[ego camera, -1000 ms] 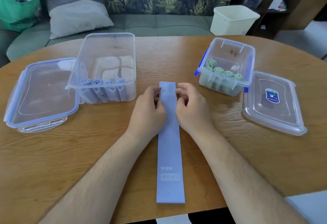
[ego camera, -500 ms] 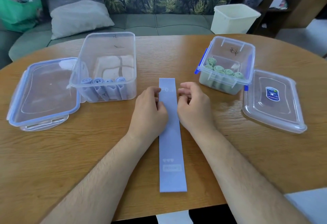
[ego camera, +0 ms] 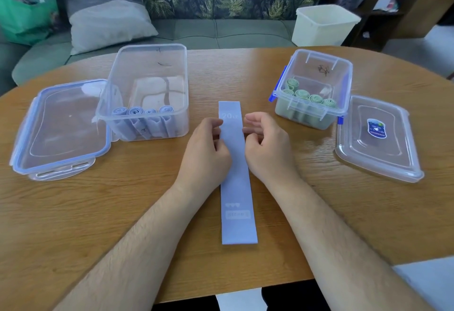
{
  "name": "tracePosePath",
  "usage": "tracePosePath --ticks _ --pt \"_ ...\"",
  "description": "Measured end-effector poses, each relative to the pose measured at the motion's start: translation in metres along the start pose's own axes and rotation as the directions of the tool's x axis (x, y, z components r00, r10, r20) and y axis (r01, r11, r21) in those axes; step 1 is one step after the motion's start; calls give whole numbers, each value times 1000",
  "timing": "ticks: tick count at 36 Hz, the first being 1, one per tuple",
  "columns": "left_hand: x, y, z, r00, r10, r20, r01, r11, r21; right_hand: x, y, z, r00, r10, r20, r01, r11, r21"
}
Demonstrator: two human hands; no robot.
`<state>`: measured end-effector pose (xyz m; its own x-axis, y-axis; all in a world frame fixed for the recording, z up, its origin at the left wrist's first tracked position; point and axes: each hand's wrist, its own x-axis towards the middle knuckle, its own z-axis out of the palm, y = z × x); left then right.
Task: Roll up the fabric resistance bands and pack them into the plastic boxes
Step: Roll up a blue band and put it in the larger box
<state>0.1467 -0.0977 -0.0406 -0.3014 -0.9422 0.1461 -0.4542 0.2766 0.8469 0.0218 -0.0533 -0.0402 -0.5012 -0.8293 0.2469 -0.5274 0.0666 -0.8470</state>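
A long blue fabric band (ego camera: 237, 188) lies flat on the wooden table (ego camera: 122, 200), running away from me. My left hand (ego camera: 206, 148) sits at its left edge near the far end, thumb and curled fingers pinching that edge. My right hand (ego camera: 267, 146) is beside the right edge, its fingers loosely curled and the fingertips just touching the band. A large clear box (ego camera: 177, 104) at the left holds several rolled blue bands (ego camera: 142, 111). A smaller clear box (ego camera: 346, 77) with blue clips at the right holds several rolled green bands (ego camera: 308, 95).
One loose lid (ego camera: 61, 124) lies left of the large box. Another lid (ego camera: 378, 138) with a sticker lies right of the small box. Behind the table, a sofa carries a white bin (ego camera: 321, 25), a grey pillow (ego camera: 110, 23) and a green bag (ego camera: 22, 11).
The band has slid away from me along the table. Both hands have come off its top and now sit at its two edges, slightly further apart.
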Motion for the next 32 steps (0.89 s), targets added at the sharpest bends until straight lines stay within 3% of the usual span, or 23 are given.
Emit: tracePosePath --ticks 16,20,25,32 --pt "-7 5 -4 999 -40 -18 41 999 15 -4 -2 -2 998 44 -34 -47 996 -70" --pt "-14 8 -6 998 -50 -28 50 999 2 -9 -6 -7 996 80 37 -73 986 -150" --pt "-26 12 -9 994 -92 55 94 995 -28 -22 -15 -14 974 132 184 -111 987 -120" --pt "-41 13 -26 978 -199 65 203 978 -51 -44 -19 -28 955 243 172 -240 970 -38"
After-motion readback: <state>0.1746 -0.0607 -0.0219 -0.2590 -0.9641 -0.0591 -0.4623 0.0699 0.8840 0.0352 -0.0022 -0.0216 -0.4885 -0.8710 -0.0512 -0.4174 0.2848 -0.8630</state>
